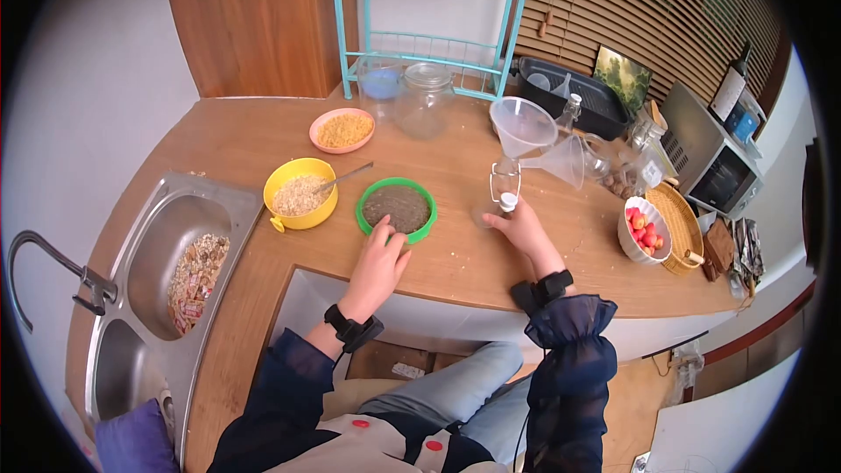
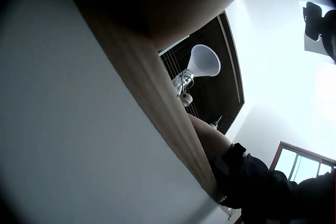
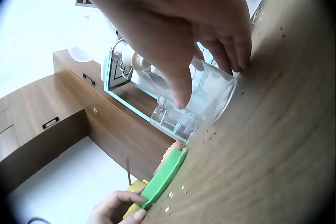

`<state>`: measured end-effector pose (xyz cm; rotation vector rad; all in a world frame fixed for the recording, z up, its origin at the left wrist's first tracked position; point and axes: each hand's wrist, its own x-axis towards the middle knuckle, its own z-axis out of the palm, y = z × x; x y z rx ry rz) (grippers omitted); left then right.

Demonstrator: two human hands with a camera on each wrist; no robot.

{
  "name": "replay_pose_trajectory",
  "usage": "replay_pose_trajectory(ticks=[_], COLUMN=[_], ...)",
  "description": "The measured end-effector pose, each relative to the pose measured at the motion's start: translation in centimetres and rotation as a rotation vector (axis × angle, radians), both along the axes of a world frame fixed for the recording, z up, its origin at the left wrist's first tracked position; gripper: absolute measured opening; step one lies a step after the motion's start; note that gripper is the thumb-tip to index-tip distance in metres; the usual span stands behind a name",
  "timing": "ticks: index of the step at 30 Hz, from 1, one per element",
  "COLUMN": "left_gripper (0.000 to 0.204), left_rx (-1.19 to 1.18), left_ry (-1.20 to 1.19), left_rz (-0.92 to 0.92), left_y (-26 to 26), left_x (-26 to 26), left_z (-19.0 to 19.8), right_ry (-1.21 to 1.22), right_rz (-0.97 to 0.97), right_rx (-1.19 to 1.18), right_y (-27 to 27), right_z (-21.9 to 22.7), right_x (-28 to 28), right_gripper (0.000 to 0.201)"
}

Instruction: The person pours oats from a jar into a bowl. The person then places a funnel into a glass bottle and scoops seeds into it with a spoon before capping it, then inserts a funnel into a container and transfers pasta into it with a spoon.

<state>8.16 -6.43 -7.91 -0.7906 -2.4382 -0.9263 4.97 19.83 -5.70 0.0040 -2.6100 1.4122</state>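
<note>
My left hand (image 1: 378,267) holds the near rim of a green bowl (image 1: 360,210), its fingers over the edge and its thumb outside. Fine grey-brown grains (image 1: 396,204) fill the bowl. My right hand (image 1: 526,232) is wrapped low round a clear glass swing-top bottle (image 3: 210,95) standing on the counter. The bottle's white stopper (image 1: 508,201) hangs open on its wire beside the neck. A clear funnel (image 1: 524,127) sits upright in the bottle's mouth; the left wrist view shows this funnel (image 2: 205,61) too. My left fingers are out of sight there.
Left of the green bowl stand a yellow bowl (image 1: 302,221) of flakes with a spoon and a pink dish (image 1: 342,149). Glass jars (image 1: 426,105) are behind. A second funnel (image 1: 565,162) and a white fruit bowl (image 1: 629,241) lie right. The sink (image 1: 162,236) is far left.
</note>
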Motion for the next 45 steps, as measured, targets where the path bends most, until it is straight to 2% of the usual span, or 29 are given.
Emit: replay_pose_trajectory(ticks=[5,7,8,9,11,13,15,18,20,25,28,30,32,39,43,45], left_gripper=[0.013,0.014,0.014,0.015,0.016,0.017,0.017,0.018,0.019,0.019,0.019,0.019,0.018,0.026,0.024,0.025], left_rx=[0.131,0.153,0.147,0.137,0.127,0.125,0.098,0.08,0.098,0.087,0.097,0.102,0.115,0.21,0.186,0.174], left_ry=[-0.02,-0.016,-0.016,0.022,0.057,0.066,0.067,0.058,0.02,0.03,0.046,0.055,0.04,0.048,0.067,0.088], left_rz=[-0.063,-0.006,-0.041,-0.011,-0.023,0.019,-0.01,-0.026,-0.058,-0.116,-0.136,-0.14,-0.173,-0.101,-0.042,-0.006], left_y=[0.1,0.1,0.1,0.1,0.2,0.4,0.3,0.4,0.2,0.2,0.1,0.2,0.2,-0.2,0.3,0.3], left_x=[0.3,0.4,0.3,0.4,0.5,0.5,0.5,0.7,0.9,1.3,1.4,1.8,2.0,1.4,1.6,1.6], left_z=[-0.3,-0.2,-0.1,0.0,0.0,-0.1,-0.1,-0.1,0.0,0.3,0.6,0.8,1.1,0.3,0.5,0.6], right_ry=[0.02,0.117,0.143,0.229,-0.063,0.096,-0.006,-0.003,0.194,0.222,0.287,0.197,0.231,0.366,0.327,0.315], right_rz=[-0.016,-0.213,-0.261,-0.318,-0.323,-0.204,-0.171,-0.169,-0.064,-0.029,0.057,0.11,0.159,0.238,0.259,0.205], right_rx=[-0.023,0.265,0.255,0.345,0.345,0.414,0.485,0.5,0.651,0.611,0.54,0.474,0.461,0.422,0.382,0.387], right_y=[-1.5,-2.6,-3.1,-3.6,-5.5,-6.5,-8.5,-10.2,-10.7,-10.3,-9.7,-9.3,-8.8,-7.8,-6.8,-6.2], right_z=[-0.6,0.1,0.2,0.2,2.3,0.2,0.5,-0.2,-1.3,-2.2,-2.0,-1.3,-1.0,-1.4,-0.9,-0.8], right_x=[-1.6,-0.9,-0.4,0.2,2.1,2.8,3.9,4.8,4.8,4.7,5.2,5.8,6.0,7.5,9.4,10.2], right_gripper=[0.059,0.065,0.066,0.054,0.047,0.039,0.028,0.026,0.026,0.022,0.021,0.021,0.02,0.02,0.022,0.022])
